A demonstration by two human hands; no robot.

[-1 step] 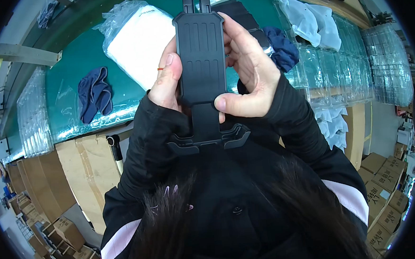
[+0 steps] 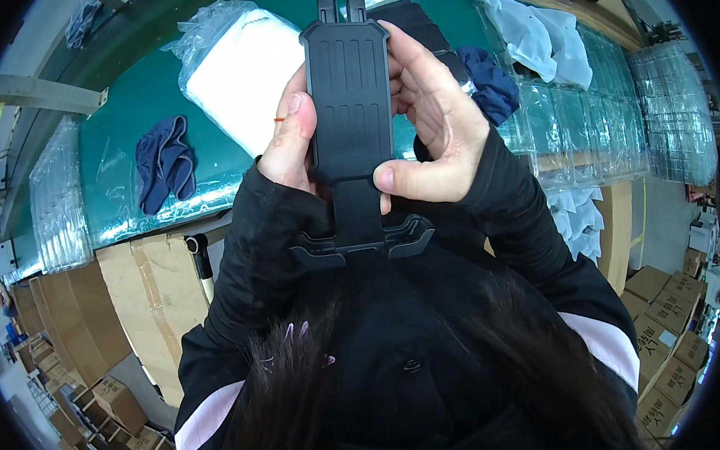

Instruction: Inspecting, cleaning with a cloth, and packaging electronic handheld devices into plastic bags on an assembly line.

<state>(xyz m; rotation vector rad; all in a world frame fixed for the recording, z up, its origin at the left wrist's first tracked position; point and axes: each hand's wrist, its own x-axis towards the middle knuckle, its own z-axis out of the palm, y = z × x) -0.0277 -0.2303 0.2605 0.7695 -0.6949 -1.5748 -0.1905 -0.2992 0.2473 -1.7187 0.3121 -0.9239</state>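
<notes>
Two hands on it: your left hand (image 2: 288,147) and right hand (image 2: 445,133) pinched the black holder (image 2: 348,102) by opposite sides, above the near edge of the green worktop (image 2: 144,88), likely to steady it squarely before you.

There is 1 view here, from the left of 2 cameras worn side by side on the person's head. It looks steeply down on the black holder (image 2: 349,102) at close range, near enough that the upper edge cuts off the holder's far end. The person's jacket (image 2: 408,329) fills the view below the holder, and the green table (image 2: 145,83) spreads beyond it. The wide lens also reaches boxes (image 2: 670,371) well apart from the holder, at its lower right.
</notes>
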